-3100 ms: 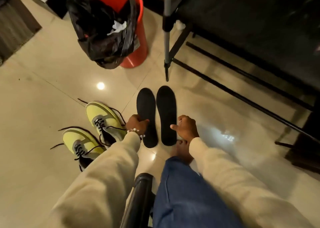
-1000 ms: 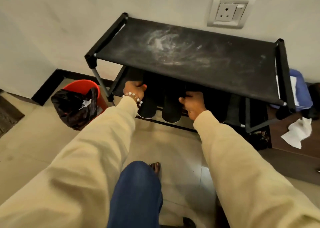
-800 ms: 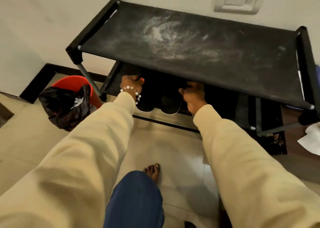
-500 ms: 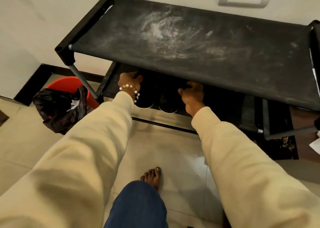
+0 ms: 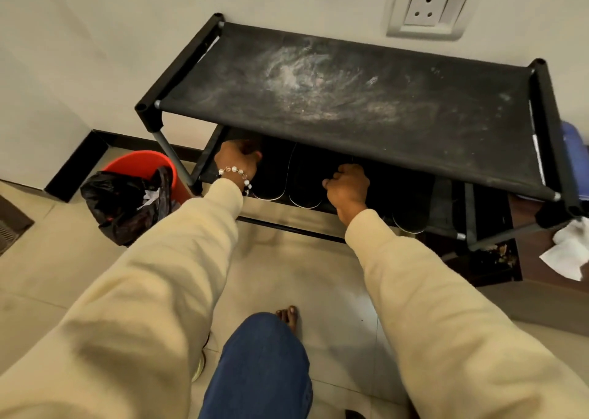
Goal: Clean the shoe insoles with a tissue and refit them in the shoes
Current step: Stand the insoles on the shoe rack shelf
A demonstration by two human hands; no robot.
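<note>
Nearest: blue-jeaned knee [image 5: 259,367] and a bare foot [image 5: 288,315] on the beige tile floor [image 5: 57,275]. Both cream sleeves reach forward to the black shoe rack [image 5: 350,100] against the wall.

Left hand [image 5: 237,160], beaded bracelet [image 5: 234,174] at the wrist, is under the rack's top shelf, fingers curled at the outer edge of the left insole [image 5: 271,176]. Right hand [image 5: 347,186] is curled at the right edge of the right insole [image 5: 307,179], thumb toward it. Grip looks like a pinch on each, but the fingertips are in shadow, so not certain.

Insoles: flat, black, thin pale rim at the rounded heel ends. They lie side by side on the lower shelf, heels overhanging its front edge, toes hidden under the top shelf.

Further right on the same shelf, another dark sole shape [image 5: 411,208]. Top shelf fabric is smeared with whitish dust.

Left of the rack: red bin [image 5: 127,163] with black bag [image 5: 127,205]. Far right: crumpled tissue [image 5: 567,253]. On the wall: socket plate [image 5: 428,6].
</note>
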